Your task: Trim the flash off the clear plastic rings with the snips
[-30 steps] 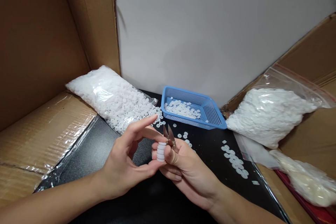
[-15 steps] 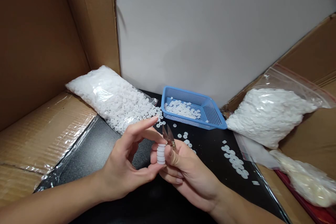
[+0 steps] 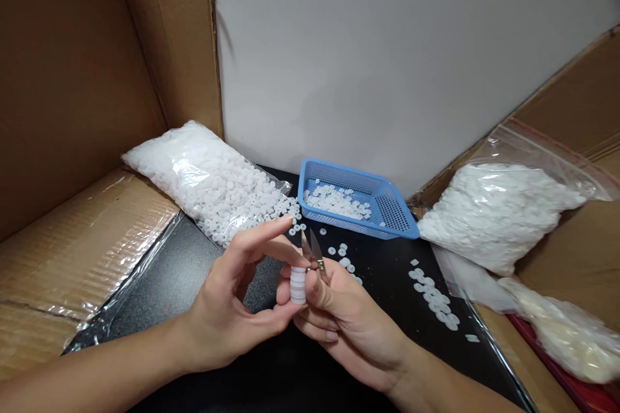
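A short stack of white plastic discs [image 3: 298, 285] stands upright between my two hands. My left hand [image 3: 227, 297] grips it from top and bottom, the thumb below and a finger above, with the index finger stretched out over it. My right hand [image 3: 339, 316] has its thumb and fingertips against the stack's right side and back. Held in that same hand is a pair of small metal snips [image 3: 318, 257], blades upward and slightly apart. The palm hides the handles of the snips.
A clear bag of small white rings [image 3: 208, 174] spills onto the black table [image 3: 387, 335]. Behind my hands a blue basket [image 3: 358, 229] holds more rings. White discs [image 3: 433, 297] lie to the right, near another filled bag [image 3: 498, 213]. Cardboard [image 3: 72, 239] borders the left.
Both hands keep nearly the same pose around the stack. The snips have tilted and shifted very slightly to the right.
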### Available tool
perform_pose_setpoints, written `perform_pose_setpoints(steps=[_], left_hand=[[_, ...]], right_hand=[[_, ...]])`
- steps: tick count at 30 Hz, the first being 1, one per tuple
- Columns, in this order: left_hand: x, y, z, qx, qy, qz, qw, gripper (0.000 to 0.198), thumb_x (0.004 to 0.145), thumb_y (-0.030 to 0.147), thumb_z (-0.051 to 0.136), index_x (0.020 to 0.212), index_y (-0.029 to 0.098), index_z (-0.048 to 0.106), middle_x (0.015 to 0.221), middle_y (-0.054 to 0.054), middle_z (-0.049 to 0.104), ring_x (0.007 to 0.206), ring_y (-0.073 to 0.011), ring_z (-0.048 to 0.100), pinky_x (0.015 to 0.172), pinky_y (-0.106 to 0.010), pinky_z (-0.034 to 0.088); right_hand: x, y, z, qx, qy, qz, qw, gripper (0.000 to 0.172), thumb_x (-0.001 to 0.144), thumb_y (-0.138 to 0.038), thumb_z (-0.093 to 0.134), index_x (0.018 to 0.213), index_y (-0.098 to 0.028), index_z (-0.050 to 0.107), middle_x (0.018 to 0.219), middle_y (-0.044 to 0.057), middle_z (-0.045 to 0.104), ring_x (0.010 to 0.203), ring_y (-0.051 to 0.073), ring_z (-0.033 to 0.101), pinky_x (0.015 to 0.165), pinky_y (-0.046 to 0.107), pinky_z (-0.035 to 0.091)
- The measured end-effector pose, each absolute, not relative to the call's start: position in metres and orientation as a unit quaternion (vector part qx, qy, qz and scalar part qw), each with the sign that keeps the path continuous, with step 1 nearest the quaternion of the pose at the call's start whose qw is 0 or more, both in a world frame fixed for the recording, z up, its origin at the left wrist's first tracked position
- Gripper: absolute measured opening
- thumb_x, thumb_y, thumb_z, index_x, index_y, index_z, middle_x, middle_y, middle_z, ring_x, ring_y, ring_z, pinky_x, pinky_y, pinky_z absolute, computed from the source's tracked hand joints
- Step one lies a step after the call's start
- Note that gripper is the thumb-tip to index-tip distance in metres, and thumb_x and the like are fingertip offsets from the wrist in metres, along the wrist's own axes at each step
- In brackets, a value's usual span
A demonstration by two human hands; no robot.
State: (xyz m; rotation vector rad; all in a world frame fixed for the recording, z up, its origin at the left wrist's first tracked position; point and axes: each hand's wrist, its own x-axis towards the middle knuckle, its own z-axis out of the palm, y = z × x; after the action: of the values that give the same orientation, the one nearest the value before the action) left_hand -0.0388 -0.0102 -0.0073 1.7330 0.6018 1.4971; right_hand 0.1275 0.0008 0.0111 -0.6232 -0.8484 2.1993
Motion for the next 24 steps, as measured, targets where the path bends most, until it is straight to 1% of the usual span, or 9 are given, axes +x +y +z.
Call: perform_pose_setpoints(steps=[4,7,9,12,14,16,18,20,24], left_hand=[[-0.039,-0.010,-0.008,0.677,0.247,0.591,0.363,0.085,0.077,0.000,0.078,0.148,0.033,0.047,0.107,-0.006,0.072,0.099,-0.0199,0.067,0.087,-0.028,0.057],[-0.040,-0.010,-0.006,0.666,0.246,0.604,0.363,0.082,0.077,0.002,0.079,0.147,0.034,0.049,0.106,-0.005,0.075,0.101,-0.0205,0.069,0.090,-0.029,0.056],[-0.040,-0.010,-0.004,0.663,0.256,0.607,0.356,0.083,0.076,0.002,0.081,0.146,0.034,0.050,0.105,-0.004,0.077,0.100,-0.0198,0.071,0.093,-0.031,0.055],[-0.041,-0.010,-0.002,0.664,0.264,0.608,0.347,0.085,0.074,0.000,0.081,0.145,0.036,0.052,0.104,-0.003,0.080,0.097,-0.0186,0.073,0.096,-0.031,0.054],[-0.042,-0.011,-0.001,0.660,0.256,0.611,0.353,0.085,0.074,-0.003,0.080,0.144,0.037,0.053,0.105,-0.003,0.081,0.094,-0.0187,0.075,0.092,-0.030,0.057],[-0.043,-0.013,0.000,0.657,0.250,0.615,0.356,0.086,0.073,-0.005,0.079,0.144,0.038,0.054,0.106,-0.003,0.081,0.094,-0.0192,0.076,0.090,-0.030,0.059],[-0.043,-0.013,-0.001,0.661,0.253,0.615,0.348,0.088,0.073,-0.006,0.078,0.145,0.037,0.052,0.107,-0.003,0.080,0.094,-0.0192,0.076,0.090,-0.030,0.060],[-0.044,-0.011,-0.002,0.671,0.260,0.613,0.325,0.089,0.074,-0.007,0.077,0.147,0.036,0.050,0.108,-0.003,0.080,0.094,-0.0188,0.076,0.090,-0.031,0.061],[-0.048,-0.003,-0.005,0.722,0.257,0.605,0.216,0.091,0.076,-0.006,0.075,0.153,0.030,0.043,0.109,-0.005,0.078,0.089,-0.0175,0.075,0.085,-0.029,0.064]], right_hand=[[0.128,0.000,0.011,-0.235,-0.335,0.847,0.338,0.038,0.078,-0.046,0.085,0.083,-0.013,0.066,0.068,-0.003,0.059,0.043,0.000,0.016,0.040,0.020,0.010],[0.129,0.002,0.010,-0.269,-0.366,0.818,0.354,0.041,0.080,-0.053,0.081,0.085,-0.015,0.064,0.062,-0.007,0.048,0.044,0.001,0.016,0.041,0.020,0.012],[0.132,0.005,0.010,-0.312,-0.412,0.759,0.396,0.039,0.079,-0.051,0.082,0.087,-0.018,0.063,0.062,-0.009,0.043,0.047,0.003,0.021,0.043,0.020,0.016],[0.140,0.010,0.012,-0.348,-0.552,0.600,0.463,0.028,0.082,-0.041,0.081,0.082,-0.019,0.064,0.069,-0.005,0.052,0.056,0.008,0.038,0.050,0.022,0.030],[0.146,0.013,0.016,-0.339,-0.644,0.496,0.474,0.022,0.087,-0.037,0.076,0.079,-0.019,0.064,0.075,-0.001,0.058,0.063,0.011,0.046,0.055,0.024,0.036],[0.153,0.015,0.020,-0.332,-0.698,0.433,0.465,0.022,0.089,-0.037,0.073,0.080,-0.020,0.064,0.076,-0.001,0.059,0.064,0.012,0.049,0.054,0.024,0.038],[0.159,0.017,0.025,-0.333,-0.731,0.398,0.443,0.023,0.090,-0.042,0.072,0.088,-0.020,0.066,0.078,-0.001,0.060,0.063,0.012,0.052,0.053,0.024,0.040],[0.164,0.018,0.030,-0.338,-0.763,0.363,0.415,0.023,0.096,-0.043,0.064,0.102,-0.021,0.066,0.084,0.000,0.063,0.069,0.013,0.058,0.059,0.024,0.046],[0.171,0.016,0.039,-0.342,-0.829,0.262,0.358,0.021,0.104,-0.029,0.051,0.116,-0.022,0.066,0.099,0.003,0.070,0.091,0.015,0.067,0.079,0.024,0.052]])
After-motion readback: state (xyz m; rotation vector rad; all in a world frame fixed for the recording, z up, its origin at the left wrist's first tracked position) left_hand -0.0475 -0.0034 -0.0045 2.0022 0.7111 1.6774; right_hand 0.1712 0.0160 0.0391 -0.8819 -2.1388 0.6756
